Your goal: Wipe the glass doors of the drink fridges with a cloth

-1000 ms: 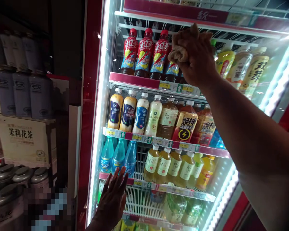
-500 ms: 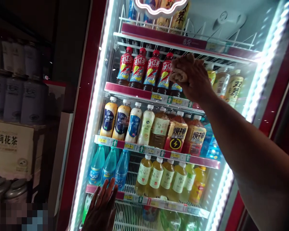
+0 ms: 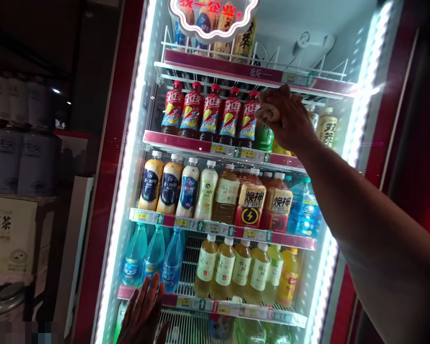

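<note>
The right hand [image 3: 293, 125] is up high, in front of the glass of the drinks fridge [image 3: 119, 157]. Its fingers are curled tight around a brown cloth [image 3: 268, 112]. The cloth is all bunched up in the hand. It pokes out past the fingers on the left side and a little bit at the top. The lump lies more or less sideways, and it seems to press on the glass.

Just left of the fingers and behind the glass stand the red bottles [image 3: 202, 113], in a row and upright. A green bottle [image 3: 264, 137] sits just under the cloth.

The left hand [image 3: 140, 316] is far down, well apart from the cloth. It is flat with the fingers [image 3: 148, 290] spread wide and pointing up. It holds nothing. The blue bottles [image 3: 153, 258] are just above its fingertips.

So the cloth is in the right hand, and the right hand is the near one.
</note>
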Demonstrator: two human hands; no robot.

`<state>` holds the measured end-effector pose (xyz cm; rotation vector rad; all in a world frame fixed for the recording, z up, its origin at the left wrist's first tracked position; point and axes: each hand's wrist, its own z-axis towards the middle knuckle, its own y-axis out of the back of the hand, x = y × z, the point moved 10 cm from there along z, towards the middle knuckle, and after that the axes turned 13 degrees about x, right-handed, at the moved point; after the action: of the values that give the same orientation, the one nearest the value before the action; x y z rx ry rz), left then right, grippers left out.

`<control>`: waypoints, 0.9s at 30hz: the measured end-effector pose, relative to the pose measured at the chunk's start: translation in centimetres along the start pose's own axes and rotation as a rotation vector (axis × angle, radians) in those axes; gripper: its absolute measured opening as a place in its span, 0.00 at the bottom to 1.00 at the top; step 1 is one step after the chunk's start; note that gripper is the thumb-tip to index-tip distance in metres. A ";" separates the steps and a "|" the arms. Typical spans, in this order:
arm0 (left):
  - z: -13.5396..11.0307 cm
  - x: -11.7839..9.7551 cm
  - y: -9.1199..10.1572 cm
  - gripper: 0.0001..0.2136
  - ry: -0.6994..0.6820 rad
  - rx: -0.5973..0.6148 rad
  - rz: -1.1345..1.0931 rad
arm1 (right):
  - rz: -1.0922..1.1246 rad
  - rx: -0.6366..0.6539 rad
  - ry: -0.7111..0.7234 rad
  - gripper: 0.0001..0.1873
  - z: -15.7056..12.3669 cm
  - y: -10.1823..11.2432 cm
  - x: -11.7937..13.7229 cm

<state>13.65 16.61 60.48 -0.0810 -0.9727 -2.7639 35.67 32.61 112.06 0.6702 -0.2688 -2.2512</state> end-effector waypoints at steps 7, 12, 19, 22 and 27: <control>0.5 -1.0 0.4 0.38 -0.026 -0.019 -0.011 | 0.011 -0.026 0.043 0.28 -1.7 0.2 -1.2; 0.8 -1.6 0.6 0.37 0.025 -0.048 -0.029 | 0.015 -0.023 0.035 0.26 -2.0 0.5 -2.2; 0.4 -1.8 -0.6 0.38 0.032 -0.016 0.020 | 0.008 0.014 0.100 0.25 -3.5 0.3 -2.2; 0.4 -1.8 -0.5 0.37 0.077 0.009 0.006 | 0.032 0.010 0.046 0.26 -3.5 1.1 -3.8; 0.8 -2.3 0.0 0.36 0.082 -0.024 0.037 | 0.052 -0.005 -0.004 0.27 -4.4 1.6 -4.9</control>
<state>15.91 17.50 60.81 0.0109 -0.9089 -2.7224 41.84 35.12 110.84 0.6491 -0.2790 -2.2032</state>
